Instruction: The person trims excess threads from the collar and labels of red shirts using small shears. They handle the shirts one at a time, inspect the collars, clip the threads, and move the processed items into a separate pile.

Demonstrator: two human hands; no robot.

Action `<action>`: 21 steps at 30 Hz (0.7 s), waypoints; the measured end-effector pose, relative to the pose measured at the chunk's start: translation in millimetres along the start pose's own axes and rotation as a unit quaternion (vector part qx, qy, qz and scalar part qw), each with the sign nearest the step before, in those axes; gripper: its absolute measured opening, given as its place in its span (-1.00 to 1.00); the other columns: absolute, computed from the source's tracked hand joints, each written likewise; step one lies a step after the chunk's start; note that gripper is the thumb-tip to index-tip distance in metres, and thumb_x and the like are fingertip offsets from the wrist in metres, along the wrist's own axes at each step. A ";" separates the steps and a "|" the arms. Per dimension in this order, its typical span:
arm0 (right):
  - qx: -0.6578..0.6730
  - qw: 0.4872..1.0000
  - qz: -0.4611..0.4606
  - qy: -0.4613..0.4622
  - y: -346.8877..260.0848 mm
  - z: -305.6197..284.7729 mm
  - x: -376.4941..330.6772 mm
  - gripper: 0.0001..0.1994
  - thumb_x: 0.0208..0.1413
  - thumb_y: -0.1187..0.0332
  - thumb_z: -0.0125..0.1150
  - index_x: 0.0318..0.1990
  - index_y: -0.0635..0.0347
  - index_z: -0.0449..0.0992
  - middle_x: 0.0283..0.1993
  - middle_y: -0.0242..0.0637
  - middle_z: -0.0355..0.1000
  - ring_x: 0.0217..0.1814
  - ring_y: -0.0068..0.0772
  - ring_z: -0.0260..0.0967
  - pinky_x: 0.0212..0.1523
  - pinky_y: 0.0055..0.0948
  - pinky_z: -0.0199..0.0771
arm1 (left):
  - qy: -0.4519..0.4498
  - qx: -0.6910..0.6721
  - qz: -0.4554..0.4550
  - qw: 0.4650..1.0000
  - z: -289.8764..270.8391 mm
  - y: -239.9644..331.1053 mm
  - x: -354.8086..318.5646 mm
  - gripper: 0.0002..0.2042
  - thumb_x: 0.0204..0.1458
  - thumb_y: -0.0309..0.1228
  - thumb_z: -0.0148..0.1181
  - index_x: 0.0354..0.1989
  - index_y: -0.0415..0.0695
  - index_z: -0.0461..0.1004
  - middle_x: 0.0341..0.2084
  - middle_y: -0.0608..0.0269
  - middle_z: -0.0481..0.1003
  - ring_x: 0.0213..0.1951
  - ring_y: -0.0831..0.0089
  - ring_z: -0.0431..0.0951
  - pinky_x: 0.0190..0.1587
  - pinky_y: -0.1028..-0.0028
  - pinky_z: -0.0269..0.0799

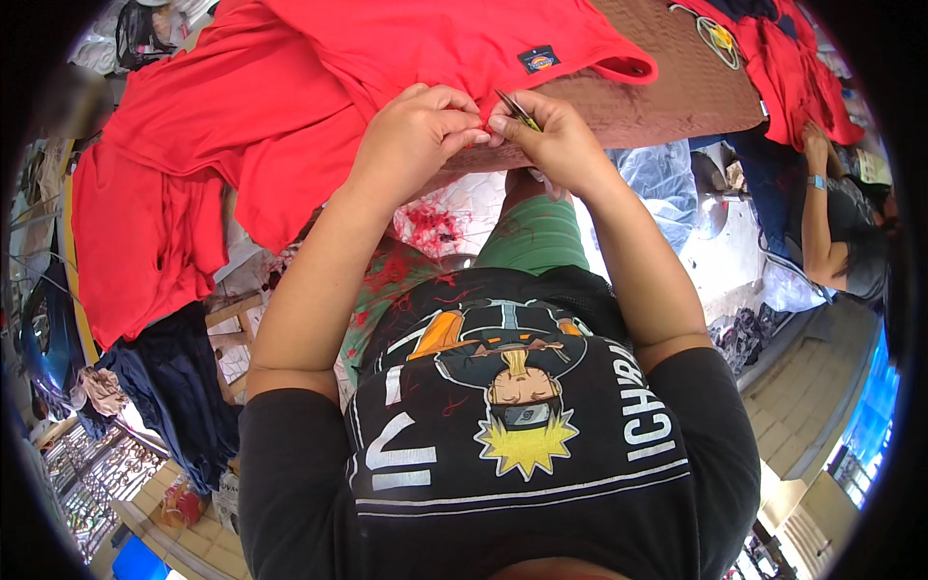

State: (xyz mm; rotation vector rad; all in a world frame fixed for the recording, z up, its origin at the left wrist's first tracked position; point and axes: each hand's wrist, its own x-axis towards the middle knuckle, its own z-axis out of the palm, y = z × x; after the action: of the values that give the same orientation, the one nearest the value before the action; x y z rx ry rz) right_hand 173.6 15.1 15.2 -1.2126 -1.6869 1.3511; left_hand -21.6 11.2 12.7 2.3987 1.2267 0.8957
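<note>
A red garment (406,48) with a small dark label patch (538,60) lies over the table and hangs off its left and near sides. At the table's near edge my left hand (416,130) is closed, thumb and fingers pinching a bit of the red cloth. Close against it, my right hand (556,140) is also closed, its fingertips at the same spot of cloth. Slim thread snips (519,109), dark at the tip and yellowish along the side, are held in it and point up to the left. Their handle end is hidden in the palm.
The brown-covered table (677,101) carries a yellow-and-white cord loop (717,41). Red thread scraps (430,227) litter the area below. Clear plastic (657,184) lies to the right, where another person's arm (820,208) reaches red cloth. Dark cloth (174,387) hangs at left.
</note>
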 end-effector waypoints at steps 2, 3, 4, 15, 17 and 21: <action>-0.010 1.000 -0.013 0.008 1.8 -0.5 -0.9 -0.84 0.18 0.27 0.15 -0.31 0.15 0.49 -0.67 -0.52 0.29 -0.84 -0.69 0.07 -0.86 -0.57 -0.01 | -0.016 0.021 0.022 0.999 0.2 2.3 0.7 -0.86 -0.07 -0.44 0.28 -0.31 -0.14 0.60 -0.29 0.30 0.54 -0.29 0.33 0.54 -0.20 0.45 0.46; -0.026 1.000 -0.002 0.012 -0.5 -0.4 -2.5 -0.84 0.16 0.27 0.16 -0.30 0.16 0.50 -0.64 -0.47 0.32 -0.77 -0.66 0.12 -0.78 -0.55 0.06 | -0.020 0.018 0.015 1.000 4.1 2.5 -0.7 -0.86 -0.07 -0.44 0.27 -0.31 -0.14 0.60 -0.30 0.30 0.54 -0.30 0.32 0.54 -0.22 0.44 0.47; -0.042 0.999 0.008 0.014 -2.8 0.2 -3.6 -0.84 0.15 0.27 0.16 -0.30 0.17 0.51 -0.61 -0.43 0.35 -0.71 -0.63 0.17 -0.69 -0.53 0.12 | -0.024 0.015 0.009 1.000 8.7 2.4 -2.4 -0.86 -0.07 -0.44 0.27 -0.31 -0.13 0.60 -0.30 0.30 0.54 -0.31 0.32 0.54 -0.24 0.43 0.47; -0.294 0.922 0.033 0.251 70.9 -81.0 -55.6 -0.76 0.11 0.22 0.09 -0.16 0.08 0.56 -0.21 0.02 0.50 -0.14 0.07 0.45 -0.11 -0.14 0.42 | 0.052 -0.153 -0.160 0.974 30.2 -5.1 -4.0 -0.82 0.06 -0.35 0.21 -0.33 -0.24 0.52 -0.59 0.11 0.54 -0.54 0.48 0.58 -0.46 0.50 0.44; -0.355 0.887 0.093 0.281 113.0 -119.3 -71.3 -0.78 0.11 0.24 0.10 -0.15 0.04 0.57 -0.34 -0.09 0.49 -0.29 -0.13 0.43 -0.23 -0.25 0.40 | 0.056 -0.156 -0.162 0.973 31.5 -5.4 -4.6 -0.82 0.06 -0.35 0.21 -0.33 -0.24 0.52 -0.60 0.12 0.54 -0.55 0.50 0.58 -0.47 0.51 0.44; -0.426 0.853 0.211 0.215 191.9 -155.9 -104.0 -0.79 0.08 0.28 0.11 -0.16 0.01 0.59 -0.37 -0.17 0.54 -0.30 -0.24 0.51 -0.25 -0.31 0.44 | 0.055 -0.161 -0.172 0.970 33.4 -10.3 -1.7 -0.82 0.07 -0.34 0.21 -0.33 -0.22 0.52 -0.61 0.15 0.53 -0.56 0.55 0.56 -0.47 0.53 0.42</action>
State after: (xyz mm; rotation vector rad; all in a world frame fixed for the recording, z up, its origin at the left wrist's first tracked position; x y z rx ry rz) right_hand 400.6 -17.5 -123.9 -2.2932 -1.7656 0.3958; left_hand -7.1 16.4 -18.7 1.8366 1.3637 1.0341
